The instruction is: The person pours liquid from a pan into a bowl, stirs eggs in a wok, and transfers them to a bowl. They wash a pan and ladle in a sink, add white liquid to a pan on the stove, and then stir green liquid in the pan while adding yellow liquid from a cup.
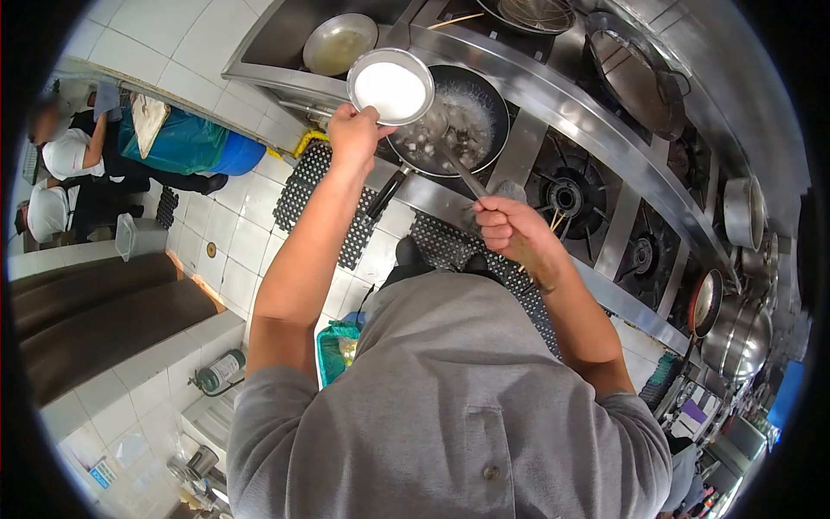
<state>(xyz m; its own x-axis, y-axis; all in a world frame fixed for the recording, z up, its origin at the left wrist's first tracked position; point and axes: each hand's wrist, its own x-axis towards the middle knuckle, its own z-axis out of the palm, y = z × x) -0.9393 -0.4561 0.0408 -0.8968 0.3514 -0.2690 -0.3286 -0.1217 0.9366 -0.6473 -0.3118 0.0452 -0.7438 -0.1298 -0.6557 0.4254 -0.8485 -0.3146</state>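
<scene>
Round steel bowl (pixel 391 88) of white liquid overlapping the black frying pan's (pixel 471 104) rim, upper centre.
Left hand (pixel 354 137) grips its rim; right hand (pixel 508 227) clenches metal utensil handle (pixel 462 173).

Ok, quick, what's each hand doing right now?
Left hand: closed on the rim of a metal bowl.
Right hand: closed on a utensil handle reaching into the pan.
</scene>
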